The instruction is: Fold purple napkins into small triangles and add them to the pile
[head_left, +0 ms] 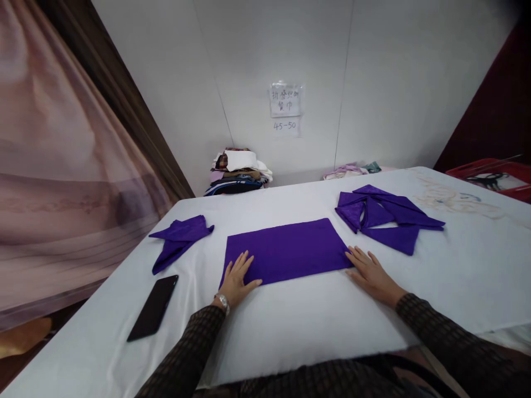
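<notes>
A purple cloth napkin (pixel 286 251), folded into a flat rectangle, lies on the white-covered table (pixel 298 326) in front of me. My left hand (pixel 237 281) rests on its near left corner, fingers stretched out and thumb apart. At the right end, my right hand (pixel 371 275) lies flat with fingertips on the napkin's near right corner. Neither hand grips anything. A bracelet or watch circles my left wrist. Off to the left sits a small folded purple cloth (pixel 182 237), and beyond my right hand lies a loose heap of folded purple cloths (pixel 385 213).
A black smartphone (pixel 153 307) lies at the left of the table. Behind the table's far edge are stacked clothes (pixel 238 172) and more fabric (pixel 346 171). A paper sign (pixel 285 100) hangs on the wall. Curtains (pixel 74 143) flank the left; a red basket (pixel 493 179) stands far right.
</notes>
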A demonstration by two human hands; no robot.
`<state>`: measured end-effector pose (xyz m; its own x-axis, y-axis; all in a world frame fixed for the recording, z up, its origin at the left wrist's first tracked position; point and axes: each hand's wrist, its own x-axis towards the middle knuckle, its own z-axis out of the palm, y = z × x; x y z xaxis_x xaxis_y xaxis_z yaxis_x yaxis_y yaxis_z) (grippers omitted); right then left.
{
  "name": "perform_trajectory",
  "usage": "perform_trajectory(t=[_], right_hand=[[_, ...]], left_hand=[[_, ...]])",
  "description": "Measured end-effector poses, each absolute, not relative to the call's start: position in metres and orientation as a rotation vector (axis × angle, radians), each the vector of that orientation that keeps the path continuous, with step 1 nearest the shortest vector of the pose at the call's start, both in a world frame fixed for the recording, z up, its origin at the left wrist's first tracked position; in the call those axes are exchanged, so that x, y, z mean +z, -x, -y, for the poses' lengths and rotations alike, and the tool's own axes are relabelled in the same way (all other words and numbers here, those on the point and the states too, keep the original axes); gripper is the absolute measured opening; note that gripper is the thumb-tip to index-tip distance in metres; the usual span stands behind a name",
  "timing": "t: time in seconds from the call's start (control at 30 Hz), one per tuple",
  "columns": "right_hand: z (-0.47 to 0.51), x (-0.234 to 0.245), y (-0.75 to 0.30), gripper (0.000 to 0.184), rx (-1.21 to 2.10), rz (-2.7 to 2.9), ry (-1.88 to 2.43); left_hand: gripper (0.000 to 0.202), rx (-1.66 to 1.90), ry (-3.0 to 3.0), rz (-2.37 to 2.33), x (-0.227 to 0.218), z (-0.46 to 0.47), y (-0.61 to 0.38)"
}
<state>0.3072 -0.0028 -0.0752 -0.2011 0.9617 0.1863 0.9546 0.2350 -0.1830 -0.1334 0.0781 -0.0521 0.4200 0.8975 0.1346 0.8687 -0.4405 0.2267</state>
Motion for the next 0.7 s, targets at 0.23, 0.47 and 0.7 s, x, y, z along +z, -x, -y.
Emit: perform_trajectory(t=[0.23, 0.47, 0.7], right_hand=[[0.004, -0.081, -0.303, 0.043, 0.081, 2.289, 1.633], [-0.017, -0.069, -0.3, 0.048, -0.014, 2.281, 1.629], [-0.016, -0.038, -0.309, 0.033, 0.229, 2.003, 1.565]], left_hand=[[0.05, 0.451, -2.697, -1.502, -0.053, -0.048, 0.172], [0.052, 0.308, -2.569, -1.823, -0.047, -0.057, 0.169], [0.035, 0.723, -2.39, -1.826, -0.015, -0.056, 0.175]])
